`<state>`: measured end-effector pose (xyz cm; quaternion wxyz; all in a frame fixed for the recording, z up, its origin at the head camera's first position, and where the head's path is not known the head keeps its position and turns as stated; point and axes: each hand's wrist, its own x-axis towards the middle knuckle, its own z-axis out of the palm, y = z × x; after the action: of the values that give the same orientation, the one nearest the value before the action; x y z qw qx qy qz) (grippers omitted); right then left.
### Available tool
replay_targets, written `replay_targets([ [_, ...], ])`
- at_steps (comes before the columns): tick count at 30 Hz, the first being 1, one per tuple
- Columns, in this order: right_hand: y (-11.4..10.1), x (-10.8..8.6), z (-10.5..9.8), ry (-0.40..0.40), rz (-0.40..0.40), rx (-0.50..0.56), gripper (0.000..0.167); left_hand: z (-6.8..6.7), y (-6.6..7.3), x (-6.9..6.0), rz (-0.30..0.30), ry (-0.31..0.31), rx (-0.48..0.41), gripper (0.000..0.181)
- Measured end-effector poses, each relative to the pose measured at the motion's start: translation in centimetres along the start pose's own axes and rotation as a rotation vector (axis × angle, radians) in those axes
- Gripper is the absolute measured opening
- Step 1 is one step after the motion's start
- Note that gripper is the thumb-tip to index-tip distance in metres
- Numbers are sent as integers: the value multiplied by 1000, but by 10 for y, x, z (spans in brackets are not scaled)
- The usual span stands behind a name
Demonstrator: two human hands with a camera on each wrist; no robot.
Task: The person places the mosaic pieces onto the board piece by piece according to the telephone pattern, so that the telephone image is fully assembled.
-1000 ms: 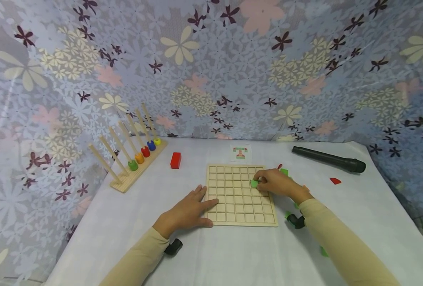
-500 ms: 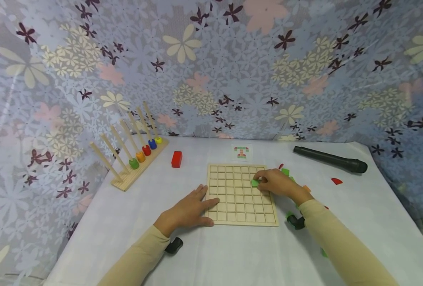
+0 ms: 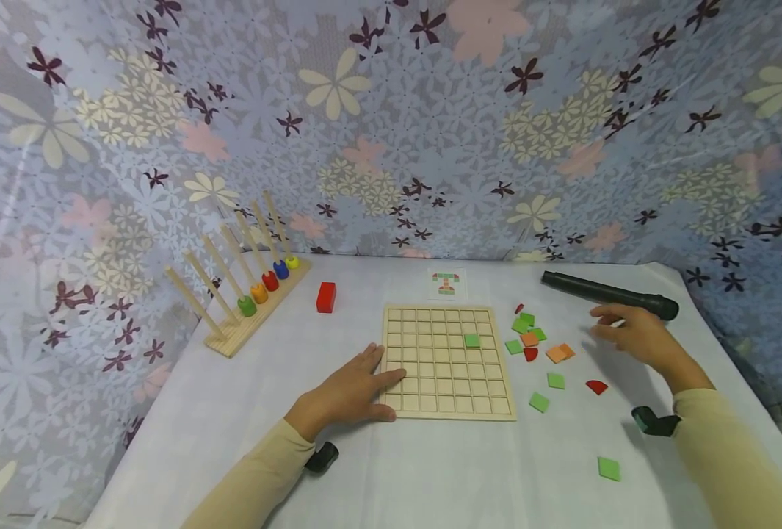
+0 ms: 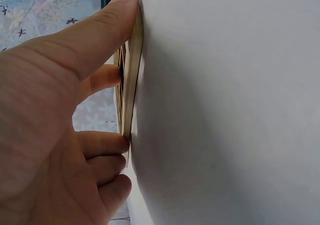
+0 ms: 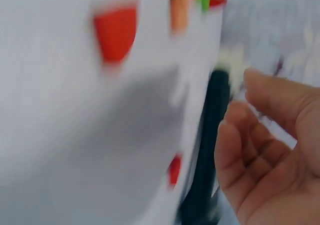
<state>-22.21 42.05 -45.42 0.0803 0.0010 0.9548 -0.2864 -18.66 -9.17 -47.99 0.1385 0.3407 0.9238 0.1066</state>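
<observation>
A wooden grid board [image 3: 424, 367] lies on the table with one green square tile [image 3: 472, 341] in a cell of its right part. My left hand [image 3: 346, 389] rests on the board's left edge, fingers spread; in the left wrist view its thumb [image 4: 95, 32] touches the rim. Above the table at the right, my right hand [image 3: 642, 342] is raised, fingers loosely bent and holding nothing, near a dark microphone [image 3: 605, 294]. Between that hand and the board lie loose green tiles [image 3: 556, 380], orange tiles [image 3: 558, 353] and red quarter-round pieces [image 3: 596, 386].
Behind the board lies a card [image 3: 446, 283] with a printed coloured pattern. A red block [image 3: 326, 297] stands left of it. Farther left is a wooden peg stand [image 3: 232, 342] with coloured rings. One green tile [image 3: 609, 469] lies near the front right. Floral cloth hangs behind.
My right hand has let go of the green tile, which stays in the board, and has moved right toward the microphone, uncovering the loose pieces. The left hand has stayed in place.
</observation>
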Motion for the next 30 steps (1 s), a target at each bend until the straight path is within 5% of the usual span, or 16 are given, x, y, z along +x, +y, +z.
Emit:
replay_targets([
  [4, 41, -5, -11, 18, 95, -38, 59, 0, 0, 0, 0, 2, -5, 76],
  [9, 63, -5, -7, -2, 121, -75, 62, 1, 0, 0, -6, -5, -8, 77],
  [20, 66, -1, 0, 67, 115, -99, 44, 1, -1, 0, -1, 8, -7, 77],
  [30, 59, 0, 1, 155, 200, -62, 56, -1, -1, 0, -4, 12, 5, 76],
])
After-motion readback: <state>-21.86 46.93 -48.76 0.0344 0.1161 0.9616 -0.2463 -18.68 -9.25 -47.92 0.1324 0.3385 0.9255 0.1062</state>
